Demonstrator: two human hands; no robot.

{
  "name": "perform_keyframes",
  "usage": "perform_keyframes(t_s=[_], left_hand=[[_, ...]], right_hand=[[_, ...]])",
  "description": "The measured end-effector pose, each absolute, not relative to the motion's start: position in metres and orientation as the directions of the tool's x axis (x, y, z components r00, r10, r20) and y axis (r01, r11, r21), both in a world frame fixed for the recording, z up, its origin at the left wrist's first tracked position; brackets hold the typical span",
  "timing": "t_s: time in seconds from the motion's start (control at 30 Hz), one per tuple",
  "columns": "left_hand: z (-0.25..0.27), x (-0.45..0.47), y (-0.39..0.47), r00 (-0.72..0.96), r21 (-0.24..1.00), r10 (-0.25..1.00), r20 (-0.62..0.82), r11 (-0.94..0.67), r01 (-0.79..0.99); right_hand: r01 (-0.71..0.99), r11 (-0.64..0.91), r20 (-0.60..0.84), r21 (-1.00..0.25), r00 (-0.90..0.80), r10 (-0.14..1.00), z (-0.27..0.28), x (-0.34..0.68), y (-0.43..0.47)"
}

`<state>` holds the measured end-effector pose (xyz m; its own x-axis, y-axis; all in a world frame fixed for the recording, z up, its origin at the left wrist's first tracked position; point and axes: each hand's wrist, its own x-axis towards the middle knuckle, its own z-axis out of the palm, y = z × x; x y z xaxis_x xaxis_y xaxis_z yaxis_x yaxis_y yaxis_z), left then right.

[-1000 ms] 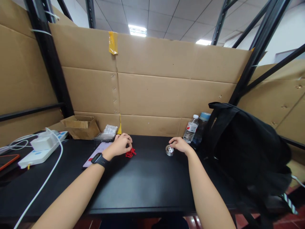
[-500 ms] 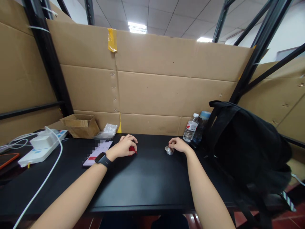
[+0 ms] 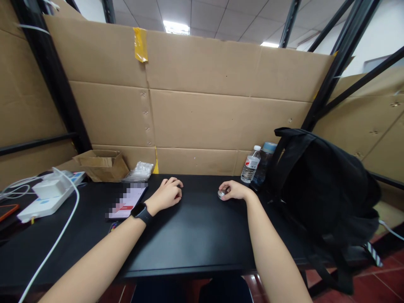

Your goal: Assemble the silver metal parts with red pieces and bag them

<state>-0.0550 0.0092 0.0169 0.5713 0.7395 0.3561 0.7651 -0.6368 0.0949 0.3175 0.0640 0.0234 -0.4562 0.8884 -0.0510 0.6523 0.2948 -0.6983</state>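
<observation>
My left hand (image 3: 168, 193), with a dark smartwatch (image 3: 142, 213) on its wrist, rests low over the black table with fingers curled down. Whatever lies under those fingers is hidden. Left of it is a phone (image 3: 132, 201) with a lit, partly blurred screen. My right hand (image 3: 235, 190) pinches a small round silver metal piece (image 3: 221, 195) at the tabletop, thumb on the near side and fingers over the top, which covers much of it. A gap of bare black tabletop (image 3: 197, 227) lies between the two hands.
At the right stand a water bottle (image 3: 251, 165), a blue-capped bottle (image 3: 264, 162) and a black backpack (image 3: 318, 189). A cardboard box (image 3: 102, 166), plastic packet (image 3: 140, 171), power strip (image 3: 50, 202) and white cable (image 3: 67, 227) are at the left. Cardboard panels (image 3: 195, 118) enclose the table.
The red object under my left fingers has gone out of sight. My right fingers now cover more of the silver piece. The view has shifted slightly.
</observation>
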Motion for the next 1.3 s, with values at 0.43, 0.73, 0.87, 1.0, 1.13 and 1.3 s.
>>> perform_keyframes(t_s=[0.43, 0.73, 0.87, 1.0, 1.13, 1.3], left_hand=[[0.013, -0.052, 0.011, 0.559, 0.089, 0.723, 0.407, -0.64, 0.763], [0.047, -0.084, 0.015, 0.45, 0.272, 0.729, 0.515, -0.637, 0.721], [0.038, -0.093, 0.018, 0.506, 0.183, 0.776, 0.376, -0.597, 0.781], [0.029, -0.092, 0.022, 0.513, 0.159, 0.79, 0.336, -0.584, 0.796], [0.032, -0.093, 0.024, 0.489, 0.162, 0.787, 0.376, -0.576, 0.802], [0.036, -0.091, 0.02, 0.498, 0.195, 0.78, 0.38, -0.594, 0.781]], right_hand=[[0.66, 0.265, -0.079, -0.703, -0.443, 0.893, 0.015, 0.323, 0.072], [0.672, 0.262, -0.091, -0.693, -0.442, 0.892, 0.015, 0.323, 0.073], [0.669, 0.261, -0.091, -0.696, -0.443, 0.892, 0.016, 0.322, 0.071], [0.677, 0.268, -0.092, -0.685, -0.446, 0.89, 0.017, 0.322, 0.071], [0.696, 0.269, -0.096, -0.665, -0.437, 0.894, 0.017, 0.323, 0.071], [0.722, 0.331, -0.015, -0.608, -0.427, 0.904, 0.023, 0.312, 0.063]])
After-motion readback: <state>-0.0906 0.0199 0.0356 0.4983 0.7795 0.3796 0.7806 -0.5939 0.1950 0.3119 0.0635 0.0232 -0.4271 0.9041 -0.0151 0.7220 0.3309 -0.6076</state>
